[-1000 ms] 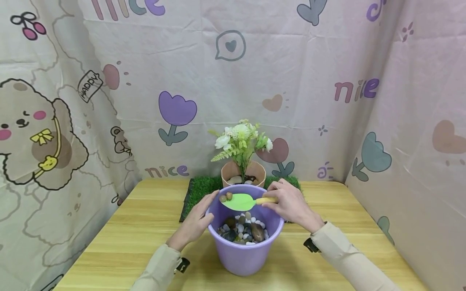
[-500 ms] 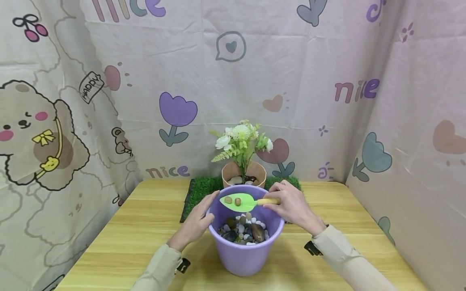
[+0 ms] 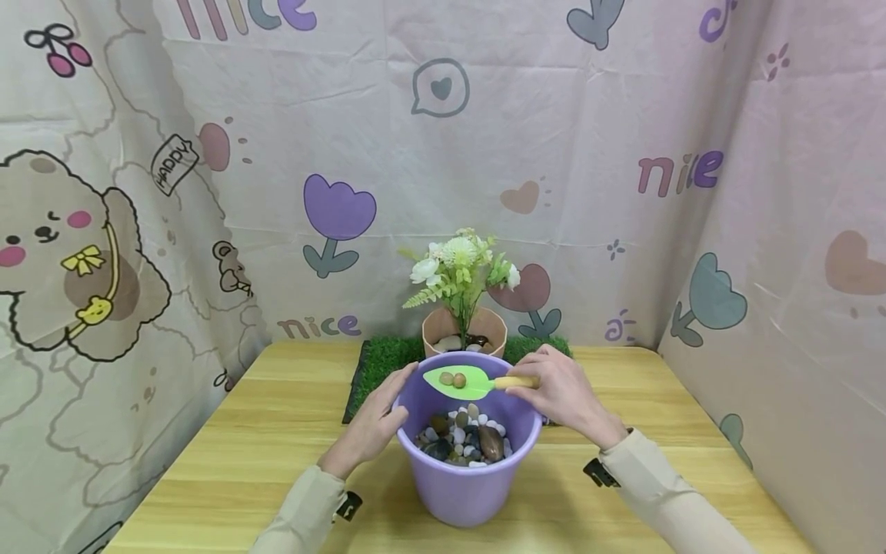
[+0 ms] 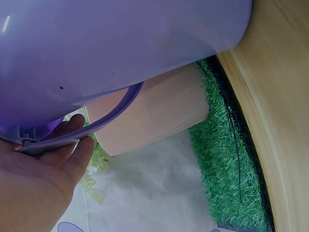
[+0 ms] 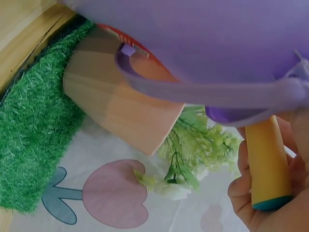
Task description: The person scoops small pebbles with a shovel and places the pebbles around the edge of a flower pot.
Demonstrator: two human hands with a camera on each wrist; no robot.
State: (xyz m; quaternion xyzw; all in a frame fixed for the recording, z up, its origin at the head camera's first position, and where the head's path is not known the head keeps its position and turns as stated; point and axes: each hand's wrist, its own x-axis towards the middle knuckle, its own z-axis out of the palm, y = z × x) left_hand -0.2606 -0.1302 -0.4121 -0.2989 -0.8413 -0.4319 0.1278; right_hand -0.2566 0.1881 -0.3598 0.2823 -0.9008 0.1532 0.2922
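Observation:
A lilac bucket (image 3: 460,492) stands on the table with pebbles (image 3: 459,438) of mixed colours and sizes at its bottom. My left hand (image 3: 374,419) grips the bucket's left rim; in the left wrist view its fingers (image 4: 79,157) curl by the bail handle (image 4: 113,116). My right hand (image 3: 557,388) holds a small garden trowel (image 3: 479,381) by its yellow grip (image 5: 268,162). The green blade lies over the bucket's mouth, carrying two small brown stones (image 3: 460,380). Part of the right palm is cut off in the right wrist view.
Behind the bucket, a peach flower pot (image 3: 464,323) with white flowers (image 3: 459,252) and stones stands on a green turf mat (image 3: 391,358). A printed cloth (image 3: 443,169) surrounds the wooden table (image 3: 263,431) at the back and sides.
The two stones have rolled from the trowel's tip towards the middle of the blade. The trowel and right hand have shifted slightly right. The left hand keeps its place on the rim.

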